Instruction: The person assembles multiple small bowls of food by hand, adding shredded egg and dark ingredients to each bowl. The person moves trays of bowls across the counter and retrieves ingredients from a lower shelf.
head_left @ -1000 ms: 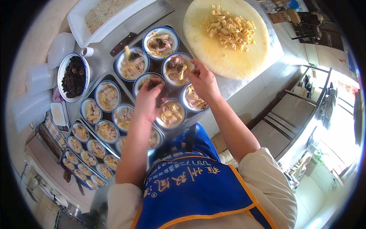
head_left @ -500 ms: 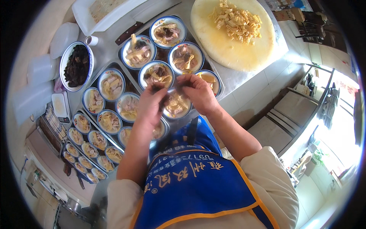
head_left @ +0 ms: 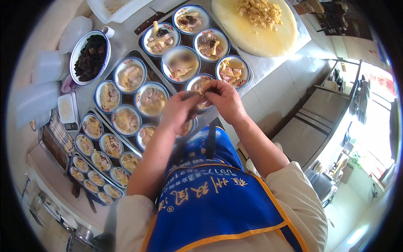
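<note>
My left hand (head_left: 181,110) and my right hand (head_left: 225,100) meet with fingertips pinched together over a patterned bowl (head_left: 199,82) in the near part of the tray. Dark bits, looking like black wood ear fungus (head_left: 193,112), show under the curled fingers of my left hand. What my right fingertips pinch is too small to make out. Strips of yellow tofu skin and pale meat fill the bowls around. A bowl (head_left: 180,64) just beyond my hands also has dark pieces, blurred, on top.
A large white bowl of black fungus (head_left: 90,57) stands at the left. A round cutting board (head_left: 256,40) bears a yellow heap of tofu-skin strips (head_left: 260,13). More trays of filled bowls (head_left: 100,161) reach to the lower left, near a small scale (head_left: 67,110). A knife handle (head_left: 149,23) lies behind the tray.
My hands have come closer together and shifted from over the middle bowls to the near bowl. The view has moved, so the bowls and board sit higher in it.
</note>
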The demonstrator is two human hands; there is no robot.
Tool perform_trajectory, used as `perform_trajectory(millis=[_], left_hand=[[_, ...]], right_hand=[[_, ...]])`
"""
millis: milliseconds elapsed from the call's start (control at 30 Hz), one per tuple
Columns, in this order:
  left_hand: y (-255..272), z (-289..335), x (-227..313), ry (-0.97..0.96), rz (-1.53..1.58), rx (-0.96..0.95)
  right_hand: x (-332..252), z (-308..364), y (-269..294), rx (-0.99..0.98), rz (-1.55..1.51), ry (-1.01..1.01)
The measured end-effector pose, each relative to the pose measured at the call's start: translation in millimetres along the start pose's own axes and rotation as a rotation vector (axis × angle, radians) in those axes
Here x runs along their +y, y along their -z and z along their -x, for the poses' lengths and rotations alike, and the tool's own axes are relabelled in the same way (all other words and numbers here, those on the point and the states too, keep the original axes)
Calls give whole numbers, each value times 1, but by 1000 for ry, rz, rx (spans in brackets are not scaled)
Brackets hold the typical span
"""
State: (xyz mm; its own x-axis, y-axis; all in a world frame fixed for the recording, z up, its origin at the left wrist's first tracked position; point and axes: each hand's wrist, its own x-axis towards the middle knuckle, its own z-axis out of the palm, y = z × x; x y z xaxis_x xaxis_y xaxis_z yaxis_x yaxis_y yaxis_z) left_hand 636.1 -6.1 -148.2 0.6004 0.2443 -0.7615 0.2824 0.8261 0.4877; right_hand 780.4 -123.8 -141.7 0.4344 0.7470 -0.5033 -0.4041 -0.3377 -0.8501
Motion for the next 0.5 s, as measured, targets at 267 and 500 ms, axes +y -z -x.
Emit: perform_trajectory(millis=[267,500], left_hand=[[-7,-8,-13,-68,-347,77],[17,-4,-20,-177,-242,170]], right_hand=[[12,29,20,290,-46,-47],[28,30,51,156,-254,-168]])
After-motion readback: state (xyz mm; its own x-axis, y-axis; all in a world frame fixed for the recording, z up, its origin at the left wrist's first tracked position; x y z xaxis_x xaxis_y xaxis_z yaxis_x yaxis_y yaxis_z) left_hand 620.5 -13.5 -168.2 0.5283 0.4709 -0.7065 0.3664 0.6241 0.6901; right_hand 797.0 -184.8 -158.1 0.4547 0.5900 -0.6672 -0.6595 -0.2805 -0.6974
